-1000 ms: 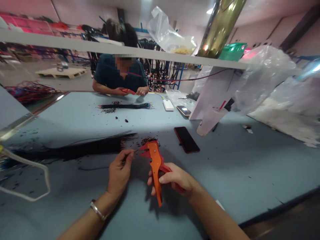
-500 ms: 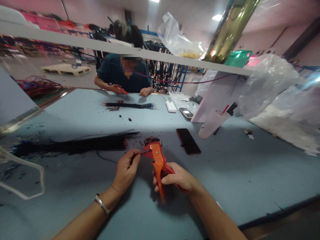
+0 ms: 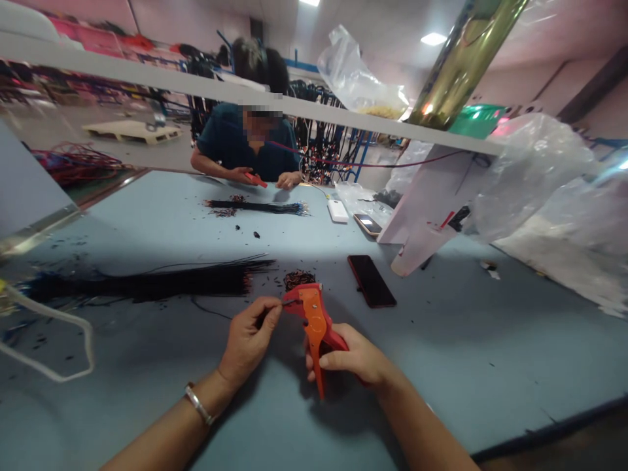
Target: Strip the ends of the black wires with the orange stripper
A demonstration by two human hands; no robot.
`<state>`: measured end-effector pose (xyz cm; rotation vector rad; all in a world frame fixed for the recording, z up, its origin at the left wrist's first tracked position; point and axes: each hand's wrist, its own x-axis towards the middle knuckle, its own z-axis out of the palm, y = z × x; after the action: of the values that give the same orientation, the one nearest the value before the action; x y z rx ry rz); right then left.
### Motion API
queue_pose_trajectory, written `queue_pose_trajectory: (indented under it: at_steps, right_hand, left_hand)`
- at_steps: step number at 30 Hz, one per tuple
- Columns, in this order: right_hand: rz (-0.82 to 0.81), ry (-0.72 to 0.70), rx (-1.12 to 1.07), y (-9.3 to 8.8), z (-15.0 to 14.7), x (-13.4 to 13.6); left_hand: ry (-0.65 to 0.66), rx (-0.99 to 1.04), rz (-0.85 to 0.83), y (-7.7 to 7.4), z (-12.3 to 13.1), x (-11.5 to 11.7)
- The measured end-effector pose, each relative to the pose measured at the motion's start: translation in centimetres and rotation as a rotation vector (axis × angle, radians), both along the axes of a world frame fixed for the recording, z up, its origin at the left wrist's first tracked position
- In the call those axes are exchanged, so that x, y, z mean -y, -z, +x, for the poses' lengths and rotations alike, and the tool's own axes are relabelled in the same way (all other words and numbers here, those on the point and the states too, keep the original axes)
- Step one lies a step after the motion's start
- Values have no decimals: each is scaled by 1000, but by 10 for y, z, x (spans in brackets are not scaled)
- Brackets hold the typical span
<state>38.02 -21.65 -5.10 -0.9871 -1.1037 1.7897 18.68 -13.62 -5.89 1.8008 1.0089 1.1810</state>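
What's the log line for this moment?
left hand: pinches dark wire; right hand: grips orange-red hand tool; wire: at tool's jaws

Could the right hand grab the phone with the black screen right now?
Probably not without letting go: the right hand is wrapped around the orange tool. The phone lies nearby on the table, with nothing covering it.

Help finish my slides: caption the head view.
Left hand pinches a dark wire at the orange stripper in the right hand.

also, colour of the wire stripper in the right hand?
Wire stripper is orange and red; best in head view.
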Motion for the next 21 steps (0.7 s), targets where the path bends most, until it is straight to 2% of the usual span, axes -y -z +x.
queue_pose_trajectory:
  at_steps: [6, 21]
  right_hand:
    - [27, 4, 33, -5, -2, 3]
    - [68, -23, 59, -7, -1, 5]
  left_hand:
    - [-7, 51, 8, 3, 0, 0]
    - [30, 76, -42, -1, -1, 4]
